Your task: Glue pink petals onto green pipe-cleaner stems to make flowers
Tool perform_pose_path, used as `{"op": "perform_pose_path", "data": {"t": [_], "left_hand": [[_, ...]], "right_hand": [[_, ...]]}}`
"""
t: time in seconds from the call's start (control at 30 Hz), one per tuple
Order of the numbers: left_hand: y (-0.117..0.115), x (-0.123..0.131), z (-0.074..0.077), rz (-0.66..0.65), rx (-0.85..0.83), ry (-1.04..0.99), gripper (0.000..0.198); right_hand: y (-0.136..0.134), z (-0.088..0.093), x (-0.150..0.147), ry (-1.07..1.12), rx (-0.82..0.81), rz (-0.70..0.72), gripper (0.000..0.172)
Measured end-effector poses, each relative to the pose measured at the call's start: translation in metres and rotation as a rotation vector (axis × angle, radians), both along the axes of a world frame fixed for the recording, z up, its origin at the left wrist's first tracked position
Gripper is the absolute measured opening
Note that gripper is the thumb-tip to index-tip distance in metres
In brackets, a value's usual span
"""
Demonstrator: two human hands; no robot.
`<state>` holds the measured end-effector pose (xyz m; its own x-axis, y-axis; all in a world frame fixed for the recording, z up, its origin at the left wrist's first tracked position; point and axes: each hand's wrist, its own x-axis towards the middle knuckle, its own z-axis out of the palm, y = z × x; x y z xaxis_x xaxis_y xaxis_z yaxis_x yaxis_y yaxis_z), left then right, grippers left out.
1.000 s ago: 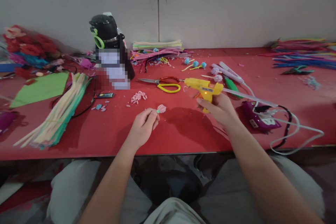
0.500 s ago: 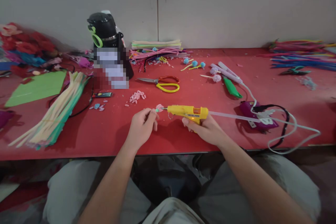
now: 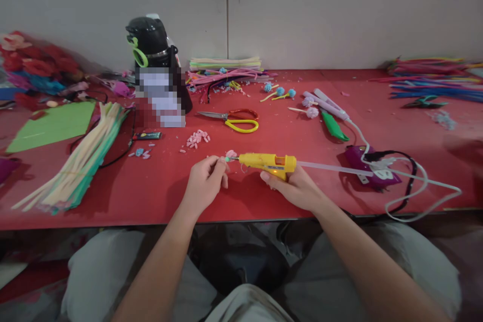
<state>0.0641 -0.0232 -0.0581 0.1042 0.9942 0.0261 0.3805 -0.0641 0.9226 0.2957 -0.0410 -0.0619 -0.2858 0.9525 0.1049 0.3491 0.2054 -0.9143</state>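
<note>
My left hand (image 3: 206, 183) pinches a small pink flower piece (image 3: 230, 154) with a green tip, held just above the red table (image 3: 264, 196). A yellow hot glue gun (image 3: 268, 163) lies level in my right hand (image 3: 296, 187), fingers wrapped round its grip, a small light glowing on its side. The gun's nozzle points left and touches the green tip of the flower piece. A clear glue stick sticks out of the gun's back. Its white cord runs right to a purple power strip (image 3: 372, 167).
Yellow-handled scissors (image 3: 236, 121) and a heap of small pink bits (image 3: 196, 139) lie just beyond my hands. A black bottle (image 3: 151, 55) stands at the back left. Pipe-cleaner bundles (image 3: 81, 158) lie left, more at the far right (image 3: 433, 80). Pom-pom stems (image 3: 283, 93) and a green tool (image 3: 332, 127) sit mid-right.
My right hand brought the glue gun down and left from above the table's middle until its nozzle met the flower piece. My left hand stayed nearly still.
</note>
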Motion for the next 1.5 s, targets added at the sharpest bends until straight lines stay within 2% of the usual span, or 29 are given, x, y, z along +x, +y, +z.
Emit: {"op": "perform_pose_path", "data": {"t": [1.3, 1.4, 1.5], "left_hand": [[-0.001, 0.002, 0.003, -0.013, -0.048, -0.07, 0.03], [0.0, 0.0, 0.005, -0.026, -0.07, -0.117, 0.03], [0.001, -0.003, 0.008, -0.071, -0.11, -0.22, 0.031]], "right_hand": [[0.0, 0.002, 0.0, -0.013, 0.028, -0.011, 0.032], [0.002, 0.002, 0.002, -0.041, 0.06, -0.055, 0.033], [0.007, 0.001, 0.011, -0.103, 0.114, -0.215, 0.033]]}}
